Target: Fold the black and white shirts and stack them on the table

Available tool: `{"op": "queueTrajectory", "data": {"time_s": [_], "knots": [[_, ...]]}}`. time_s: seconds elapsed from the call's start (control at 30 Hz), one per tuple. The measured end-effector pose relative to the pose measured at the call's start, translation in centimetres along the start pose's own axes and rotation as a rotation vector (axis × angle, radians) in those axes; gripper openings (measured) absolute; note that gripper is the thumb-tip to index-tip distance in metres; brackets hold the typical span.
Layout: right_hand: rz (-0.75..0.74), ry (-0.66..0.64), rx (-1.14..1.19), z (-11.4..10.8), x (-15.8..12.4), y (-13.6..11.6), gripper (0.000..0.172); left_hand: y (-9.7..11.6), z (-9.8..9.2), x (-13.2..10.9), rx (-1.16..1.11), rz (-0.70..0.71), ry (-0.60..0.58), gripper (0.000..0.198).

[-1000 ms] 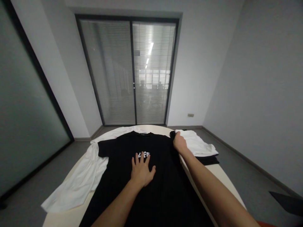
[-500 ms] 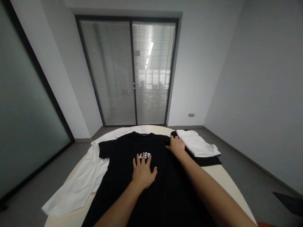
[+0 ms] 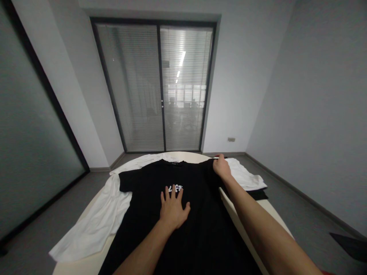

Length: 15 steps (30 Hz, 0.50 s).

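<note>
A black T-shirt [image 3: 149, 187] with white lettering on its chest lies spread face up on a pale oval table [image 3: 86, 265]. My left hand [image 3: 172, 208] rests flat on the shirt just below the lettering, fingers spread. My right hand [image 3: 221, 167] is at the shirt's right shoulder and sleeve, fingers curled on the black cloth. Its fingertips are partly hidden.
A white garment [image 3: 94, 225] lies under the black shirt and spills off the table's left side. Folded white [image 3: 248, 177] and black clothes are stacked at the table's far right. Glass doors with blinds [image 3: 160, 88] stand behind the table; grey floor lies around it.
My right hand moved in from the sleeve edge toward the chest, then back out and farther away to the shirt's right shoulder. My left hand stayed flat on the chest.
</note>
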State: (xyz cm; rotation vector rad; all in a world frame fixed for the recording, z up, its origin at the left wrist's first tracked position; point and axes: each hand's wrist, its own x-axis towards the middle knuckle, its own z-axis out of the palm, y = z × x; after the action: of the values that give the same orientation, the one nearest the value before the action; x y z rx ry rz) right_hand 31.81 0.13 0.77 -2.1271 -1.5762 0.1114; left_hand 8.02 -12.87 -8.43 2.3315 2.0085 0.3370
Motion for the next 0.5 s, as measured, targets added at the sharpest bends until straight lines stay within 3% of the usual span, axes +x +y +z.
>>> {"op": "queueTrajectory", "data": {"time_s": [0.1,0.27,0.5], "knots": [[-0.077,-0.056,0.094,0.0,0.0,-0.4,0.044,-0.1,0.2,0.0,-0.004,0.002,0.006,0.069],[-0.332,-0.247,0.189,1.1,-1.4,-1.2,0.038,-0.2,0.5,0.1,0.003,0.016,0.033,0.068],[-0.409,-0.375,0.011,2.4,-4.5,0.9,0.037,-0.2,0.5,0.1,0.01,0.026,0.036,0.069]]}}
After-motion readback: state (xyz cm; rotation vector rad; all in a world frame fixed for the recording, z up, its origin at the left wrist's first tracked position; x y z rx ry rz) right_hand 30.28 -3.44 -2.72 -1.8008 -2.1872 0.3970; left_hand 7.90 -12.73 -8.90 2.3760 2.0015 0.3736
